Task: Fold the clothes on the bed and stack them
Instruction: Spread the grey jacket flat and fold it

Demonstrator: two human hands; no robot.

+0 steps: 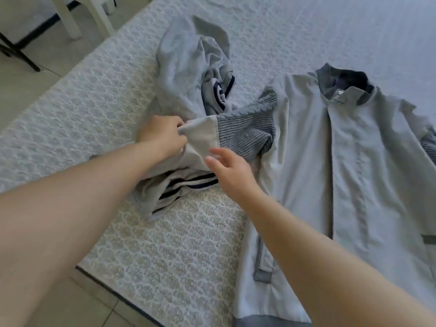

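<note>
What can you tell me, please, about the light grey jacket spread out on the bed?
The jacket lies flat, front up and closed, on the patterned bed cover. Its smooth light grey cloth has a darker ribbed stand-up collar, ribbed cuffs and hem. One sleeve is folded across toward the crumpled striped top; the left hand pinches that sleeve, and the right hand hovers open beside it.

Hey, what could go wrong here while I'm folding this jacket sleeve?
The sleeve lies over the crumpled sweater, so pulling it with the left hand may drag that along. The jacket hangs off the bed edge near you and could slide down. The right hand grips nothing yet.
</note>
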